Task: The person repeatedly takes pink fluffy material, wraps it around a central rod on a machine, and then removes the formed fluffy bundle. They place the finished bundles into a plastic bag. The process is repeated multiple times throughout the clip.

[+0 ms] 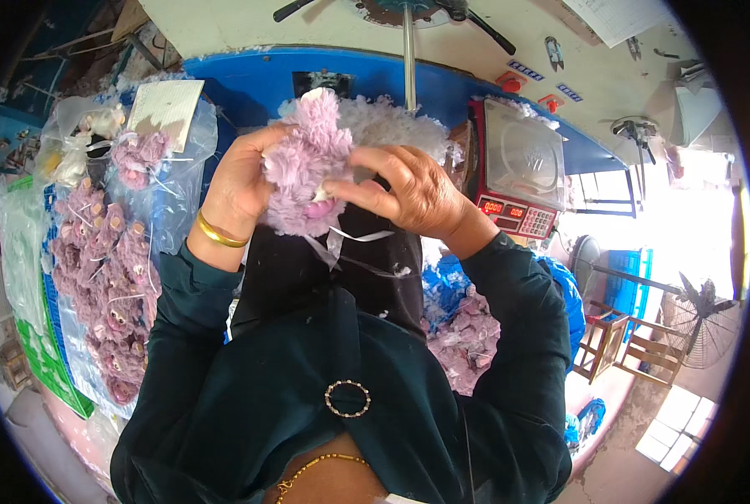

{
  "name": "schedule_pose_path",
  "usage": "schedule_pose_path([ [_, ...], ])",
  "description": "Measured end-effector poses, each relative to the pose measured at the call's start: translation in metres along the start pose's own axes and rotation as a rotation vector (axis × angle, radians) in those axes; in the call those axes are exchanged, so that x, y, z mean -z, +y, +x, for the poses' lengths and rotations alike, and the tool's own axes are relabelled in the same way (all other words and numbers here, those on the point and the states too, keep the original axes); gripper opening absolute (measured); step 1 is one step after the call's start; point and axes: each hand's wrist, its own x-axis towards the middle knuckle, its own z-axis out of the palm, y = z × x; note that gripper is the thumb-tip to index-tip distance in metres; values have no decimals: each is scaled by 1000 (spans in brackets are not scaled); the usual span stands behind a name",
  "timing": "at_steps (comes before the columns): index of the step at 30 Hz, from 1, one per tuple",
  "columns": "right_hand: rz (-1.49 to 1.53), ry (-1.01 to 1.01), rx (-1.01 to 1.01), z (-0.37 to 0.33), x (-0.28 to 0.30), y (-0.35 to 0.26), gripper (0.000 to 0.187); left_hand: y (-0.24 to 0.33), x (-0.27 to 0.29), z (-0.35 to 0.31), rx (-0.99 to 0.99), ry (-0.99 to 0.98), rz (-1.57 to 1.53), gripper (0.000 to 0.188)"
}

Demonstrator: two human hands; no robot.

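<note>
A fluffy lilac plush toy (295, 172) is held up over my lap, in front of the blue bench edge. My left hand (239, 181) is wrapped round its left side, with a gold bangle at the wrist. Thumb and fingers of my right hand (417, 189) are closed at the toy's right side, where a small white tuft (320, 195), apparently stuffing, shows beside a pink patch. A pale narrow strip (362, 236) hangs below the toy. Behind it lies a heap of loose white stuffing (392, 126).
To the left, many lilac plush pieces (110, 277) lie on plastic sheeting beside a green crate (51, 370). A red scale (518, 210) stands right of the stuffing. More lilac pieces (467, 340) lie by my right elbow. A metal post (408, 59) rises ahead.
</note>
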Motion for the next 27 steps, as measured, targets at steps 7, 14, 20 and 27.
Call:
schedule_pose_path([
  [7, 714, -699, -669, -58, -88, 19, 53, -46, -21, 3, -695, -120, 726, 32],
  [14, 2140, 612, -951, -71, -110, -86, 77, -52, -10, 6, -628, -63, 284, 39],
  [20, 1961, 868, -1198, -14, -20, -53, 75, -63, 12, -11, -543, -214, 447, 43],
  [27, 1617, 91, -975, -20, 19, -11, 64, -50, 3, 4, -348, -210, 865, 32],
])
